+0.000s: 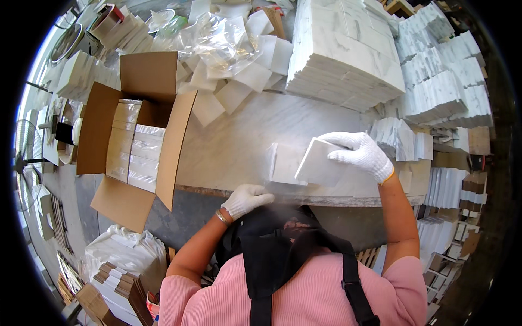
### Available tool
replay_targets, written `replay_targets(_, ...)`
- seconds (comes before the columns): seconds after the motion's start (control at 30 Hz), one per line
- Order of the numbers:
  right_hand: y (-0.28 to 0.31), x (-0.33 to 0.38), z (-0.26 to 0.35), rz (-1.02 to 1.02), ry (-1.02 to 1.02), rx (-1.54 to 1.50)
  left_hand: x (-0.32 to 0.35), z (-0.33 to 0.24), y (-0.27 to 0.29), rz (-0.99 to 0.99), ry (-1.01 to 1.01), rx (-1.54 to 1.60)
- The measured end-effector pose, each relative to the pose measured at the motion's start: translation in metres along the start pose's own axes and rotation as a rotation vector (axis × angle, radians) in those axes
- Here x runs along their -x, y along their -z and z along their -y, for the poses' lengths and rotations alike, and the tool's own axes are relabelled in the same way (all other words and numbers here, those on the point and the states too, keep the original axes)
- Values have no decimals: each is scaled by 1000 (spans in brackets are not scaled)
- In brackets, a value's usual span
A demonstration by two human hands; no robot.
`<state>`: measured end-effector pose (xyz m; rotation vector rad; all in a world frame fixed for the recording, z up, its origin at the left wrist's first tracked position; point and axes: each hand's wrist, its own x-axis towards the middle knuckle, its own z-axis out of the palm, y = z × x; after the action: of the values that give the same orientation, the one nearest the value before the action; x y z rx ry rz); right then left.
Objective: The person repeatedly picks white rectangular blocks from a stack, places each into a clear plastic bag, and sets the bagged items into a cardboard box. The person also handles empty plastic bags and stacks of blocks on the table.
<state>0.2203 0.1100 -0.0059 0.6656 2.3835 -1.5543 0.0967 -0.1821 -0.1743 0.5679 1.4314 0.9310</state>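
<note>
White knitted work gloves cover both my hands. My right hand [356, 155] grips a square pale tile [322, 163] by its upper edge, thumb on the near face, and holds it tilted above the table. Under and beside that tile lies another light tile or small stack [288, 163], with clear plastic film at its left side. My left hand [247, 201] rests by the table's front edge, fingers curled together; whether anything is in them is hidden. The marble-look table [228, 146] spreads out in front of me.
An open cardboard box [98, 136] at left holds plastic-wrapped tile packs [144, 149]. Loose tiles [239, 95] and clear plastic bags [223, 46] lie at the back. Tall marble tile stacks [342, 60] rise at the back right. Folded cartons [122, 288] stand lower left.
</note>
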Motion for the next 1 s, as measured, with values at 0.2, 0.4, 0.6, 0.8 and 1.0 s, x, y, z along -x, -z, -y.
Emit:
replay_targets(0.2,-59,-48,-36,96,-57,372,-3,8,-1,-7,-15,-14)
replay_targets(0.4,-91,-26,-31,-89,210,909,0,8,0,-11,-60,-57)
replay_targets(0.6,-114,-29,-43,-109,223,892,-3,14,-2,-19,-107,-59)
replay_targets(0.8,-112,-30,-34,-81,142,874,-3,12,-1,-5,-91,-82)
replay_targets(1.0,-117,-7,-82,-364,2,442,1,8,-3,-4,-77,-72)
